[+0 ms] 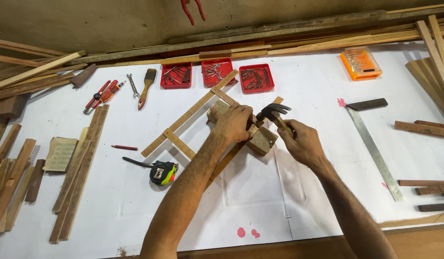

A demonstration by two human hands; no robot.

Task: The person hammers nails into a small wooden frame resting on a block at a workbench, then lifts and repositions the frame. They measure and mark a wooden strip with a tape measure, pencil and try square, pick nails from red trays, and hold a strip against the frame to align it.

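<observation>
My left hand (234,123) presses down on a frame of thin wooden strips (183,119) where it rests on a wooden block (262,140) at the middle of the white bench top (303,86). My right hand (302,142) grips the wooden handle of a claw hammer (273,113). The dark hammer head hovers just right of my left hand's knuckles, over the strip and block. Whether a nail sits under my left fingers is hidden.
Three red trays of nails (216,73) sit behind the frame. A tape measure (162,173) and red pencil (124,147) lie to the left, beside pliers (103,95), a spanner (132,85) and a brush (147,86). A steel square (375,148) and orange bit case (360,63) lie right. Wood strips line both sides.
</observation>
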